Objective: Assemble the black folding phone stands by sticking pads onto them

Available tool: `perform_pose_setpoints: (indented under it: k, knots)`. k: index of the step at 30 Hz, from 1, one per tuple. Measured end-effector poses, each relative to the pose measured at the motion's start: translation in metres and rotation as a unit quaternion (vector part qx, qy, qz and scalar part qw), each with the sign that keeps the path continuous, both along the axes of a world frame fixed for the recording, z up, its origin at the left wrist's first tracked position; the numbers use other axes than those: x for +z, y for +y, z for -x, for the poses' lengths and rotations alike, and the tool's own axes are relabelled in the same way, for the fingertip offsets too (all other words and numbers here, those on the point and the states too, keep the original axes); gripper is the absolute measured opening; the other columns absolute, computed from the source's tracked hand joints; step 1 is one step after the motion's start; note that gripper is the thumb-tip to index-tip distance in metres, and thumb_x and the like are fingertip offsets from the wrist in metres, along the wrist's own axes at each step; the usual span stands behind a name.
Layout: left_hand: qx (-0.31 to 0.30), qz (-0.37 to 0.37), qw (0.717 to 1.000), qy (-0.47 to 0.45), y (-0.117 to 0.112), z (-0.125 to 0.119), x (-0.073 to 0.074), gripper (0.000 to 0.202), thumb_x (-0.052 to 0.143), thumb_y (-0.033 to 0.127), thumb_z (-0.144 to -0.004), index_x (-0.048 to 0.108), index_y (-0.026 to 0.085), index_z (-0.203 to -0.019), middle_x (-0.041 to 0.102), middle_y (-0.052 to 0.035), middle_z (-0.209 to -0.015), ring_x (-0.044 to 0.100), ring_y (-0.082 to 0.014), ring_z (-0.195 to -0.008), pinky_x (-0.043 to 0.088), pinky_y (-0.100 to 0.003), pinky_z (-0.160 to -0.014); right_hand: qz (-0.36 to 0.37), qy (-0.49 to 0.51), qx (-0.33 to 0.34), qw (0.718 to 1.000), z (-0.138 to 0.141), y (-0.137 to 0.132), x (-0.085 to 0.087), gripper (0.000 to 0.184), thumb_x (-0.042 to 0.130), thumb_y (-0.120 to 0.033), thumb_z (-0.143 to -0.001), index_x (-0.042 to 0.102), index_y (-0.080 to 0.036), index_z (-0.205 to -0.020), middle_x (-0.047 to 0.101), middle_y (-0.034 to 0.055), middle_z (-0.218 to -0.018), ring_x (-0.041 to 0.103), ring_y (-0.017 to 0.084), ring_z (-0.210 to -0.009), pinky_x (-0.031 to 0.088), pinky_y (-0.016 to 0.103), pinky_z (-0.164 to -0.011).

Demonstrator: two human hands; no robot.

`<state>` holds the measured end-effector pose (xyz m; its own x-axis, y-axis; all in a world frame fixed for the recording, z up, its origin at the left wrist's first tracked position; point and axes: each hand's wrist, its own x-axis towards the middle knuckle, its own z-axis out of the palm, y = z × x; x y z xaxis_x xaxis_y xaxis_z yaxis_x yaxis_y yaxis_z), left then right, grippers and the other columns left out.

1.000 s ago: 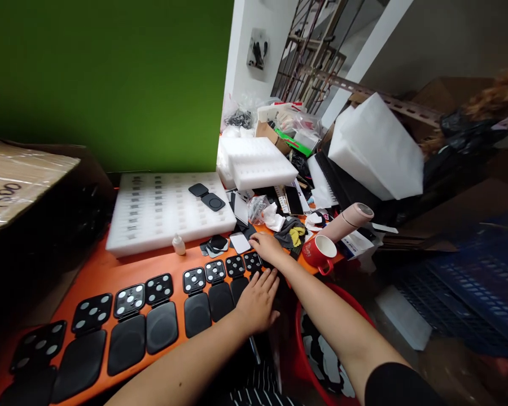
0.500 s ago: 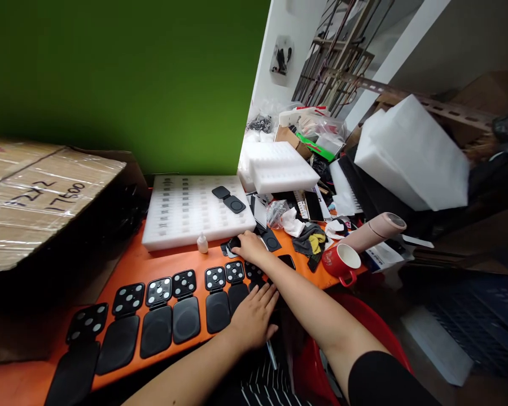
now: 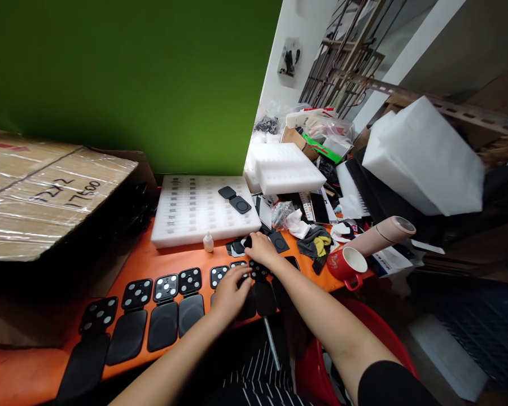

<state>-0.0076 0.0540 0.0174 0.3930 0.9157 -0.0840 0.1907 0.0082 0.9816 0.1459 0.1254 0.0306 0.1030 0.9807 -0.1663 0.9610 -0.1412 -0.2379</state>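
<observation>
Two-part black folding pads, each with a plain rounded panel (image 3: 163,326) hinged to a smaller square panel (image 3: 166,287) dotted with pale discs, lie unfolded in a row on the orange table (image 3: 148,264). My left hand (image 3: 230,294) hovers low over the pads in the middle, thumb and fingers apart, hiding parts of them. Farther back, my right hand (image 3: 260,249) has its fingers bent around a small black piece (image 3: 248,242) beside a little pile of thin dark and white pieces (image 3: 236,247). A small white dropper bottle (image 3: 208,243) stands left of that pile.
A white foam tray (image 3: 186,239) with slots bears another unfolded black pad (image 3: 239,204). To the right are a red mug (image 3: 342,268), a pink flask (image 3: 381,235) and grey-yellow gloves (image 3: 315,242). A large carton (image 3: 46,197) stands at left; a green panel (image 3: 122,79) rises behind.
My left hand has moved left and away from the pads at the right, uncovering their lower panels. My right hand stays by the little pile. The whole view has shifted slightly.
</observation>
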Motion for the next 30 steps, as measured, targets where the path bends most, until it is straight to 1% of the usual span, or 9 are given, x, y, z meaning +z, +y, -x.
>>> perform_pose_setpoints:
  k: [3, 6, 8, 11, 14, 17, 21, 26, 30]
  knots:
    - [0.068, 0.104, 0.991, -0.059, 0.018, 0.005, -0.004, 0.029, 0.059, 0.029, -0.075, 0.067, 0.018, -0.101, 0.067, -0.0111, -0.109, 0.059, -0.0277, -0.105, 0.041, -0.044, -0.096, -0.029, 0.000, 0.013, 0.999, 0.003, -0.007, 0.002, 0.036, 0.052, -0.022, -0.076, 0.056, -0.009, -0.109, 0.059, 0.0178, -0.106, 0.054, 0.030, -0.102, 0.041, 0.039, -0.086]
    - [0.105, 0.202, 0.965, -0.133, 0.032, 0.003, -0.003, 0.035, 0.062, 0.032, -0.075, 0.064, 0.017, -0.106, 0.065, -0.0130, -0.112, 0.061, -0.0258, -0.103, 0.045, -0.039, -0.091, -0.062, 0.006, 0.029, 0.998, 0.006, -0.014, 0.005, 0.044, 0.050, -0.023, -0.081, 0.049, -0.011, -0.123, 0.056, 0.0163, -0.116, 0.050, 0.027, -0.112, 0.038, 0.038, -0.094]
    - [0.111, 0.254, 0.943, -0.187, 0.040, -0.003, 0.002, 0.037, 0.063, 0.034, -0.076, 0.061, 0.019, -0.110, 0.064, -0.0126, -0.115, 0.062, -0.0236, -0.103, 0.045, -0.036, -0.090, -0.095, 0.031, 0.054, 0.994, 0.009, -0.020, 0.007, 0.049, 0.050, -0.023, -0.082, 0.044, -0.013, -0.129, 0.054, 0.0148, -0.123, 0.047, 0.025, -0.117, 0.036, 0.036, -0.098]
    - [0.094, 0.307, 0.910, -0.263, 0.047, -0.011, 0.012, 0.036, 0.059, 0.040, -0.080, 0.060, 0.019, -0.110, 0.067, -0.0120, -0.107, 0.064, -0.0224, -0.097, 0.048, -0.034, -0.085, -0.142, 0.106, 0.123, 0.976, 0.015, -0.030, 0.012, 0.056, 0.055, -0.023, -0.078, 0.042, -0.014, -0.132, 0.053, 0.0135, -0.125, 0.048, 0.024, -0.117, 0.037, 0.037, -0.098]
    - [0.075, 0.338, 0.884, -0.315, 0.047, -0.014, 0.021, 0.035, 0.048, 0.044, -0.087, 0.060, 0.019, -0.107, 0.068, -0.0105, -0.102, 0.065, -0.0210, -0.090, 0.051, -0.033, -0.079, -0.154, 0.152, 0.127, 0.968, 0.018, -0.038, 0.019, 0.054, 0.063, -0.025, -0.075, 0.047, -0.016, -0.127, 0.055, 0.0122, -0.119, 0.050, 0.024, -0.112, 0.040, 0.038, -0.094]
    - [0.057, 0.366, 0.867, -0.334, 0.042, -0.008, 0.025, 0.032, 0.048, 0.043, -0.087, 0.059, 0.020, -0.106, 0.068, -0.0079, -0.099, 0.066, -0.0173, -0.081, 0.052, -0.032, -0.077, -0.152, 0.163, 0.082, 0.971, 0.016, -0.043, 0.030, 0.033, 0.067, -0.024, -0.075, 0.059, -0.019, -0.106, 0.059, 0.0077, -0.104, 0.053, 0.021, -0.102, 0.041, 0.035, -0.088]
    - [0.041, 0.384, 0.862, -0.329, 0.035, 0.001, 0.025, 0.030, 0.054, 0.035, -0.083, 0.057, 0.022, -0.110, 0.067, -0.0041, -0.092, 0.065, -0.0123, -0.069, 0.052, -0.029, -0.077, -0.134, 0.175, 0.036, 0.975, 0.010, -0.046, 0.042, 0.004, 0.062, -0.021, -0.078, 0.061, -0.018, -0.080, 0.059, 0.0041, -0.088, 0.055, 0.017, -0.089, 0.041, 0.030, -0.081]
    - [0.025, 0.370, 0.880, -0.296, 0.027, 0.003, 0.029, 0.052, 0.062, 0.006, -0.066, 0.053, 0.022, -0.115, 0.066, -0.0020, -0.094, 0.065, -0.0122, -0.077, 0.051, -0.025, -0.075, -0.064, 0.289, 0.039, 0.954, 0.003, -0.048, 0.041, 0.018, 0.064, -0.023, -0.074, 0.059, -0.019, -0.091, 0.061, 0.0020, -0.093, 0.056, 0.015, -0.086, 0.042, 0.027, -0.076]
    - [0.003, 0.349, 0.897, -0.271, 0.022, 0.003, 0.032, 0.055, 0.069, 0.010, -0.064, 0.054, 0.023, -0.115, 0.064, -0.0041, -0.105, 0.065, -0.0144, -0.081, 0.052, -0.024, -0.070, -0.012, 0.381, -0.007, 0.925, -0.005, -0.047, 0.037, 0.010, 0.061, -0.027, -0.074, 0.055, -0.018, -0.074, 0.058, -0.0018, -0.075, 0.054, 0.013, -0.071, 0.041, 0.026, -0.068]
